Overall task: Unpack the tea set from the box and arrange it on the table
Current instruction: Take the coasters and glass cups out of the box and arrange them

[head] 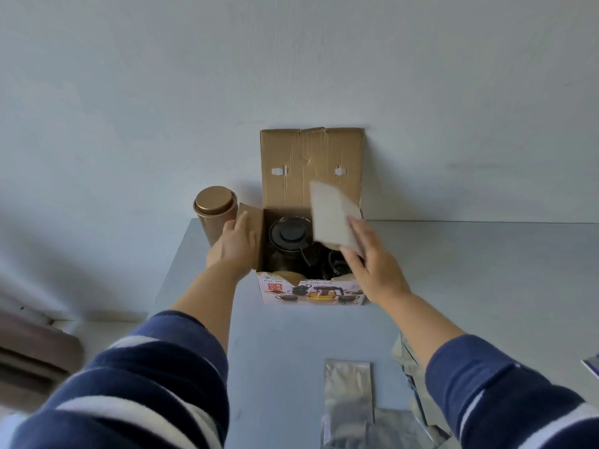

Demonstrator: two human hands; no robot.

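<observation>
An open cardboard box [311, 291] with a printed tea-set picture on its front stands at the far edge of the grey table [470, 286], its big lid flap [311, 157] upright against the wall. Inside lies a glass teapot with a black lid [287, 234], and dark cups [334, 265] sit to its right. My left hand [235, 246] holds the box's left side flap [254, 222] outward. My right hand [369, 257] grips a pale cardboard insert [332, 215], lifted and tilted over the box's right side.
A copper-coloured tin canister [214, 212] stands just left of the box, behind my left hand. Several silver foil pouches [348, 390] lie on the table near its front edge. A dark piece of furniture [32, 351] sits low at the left.
</observation>
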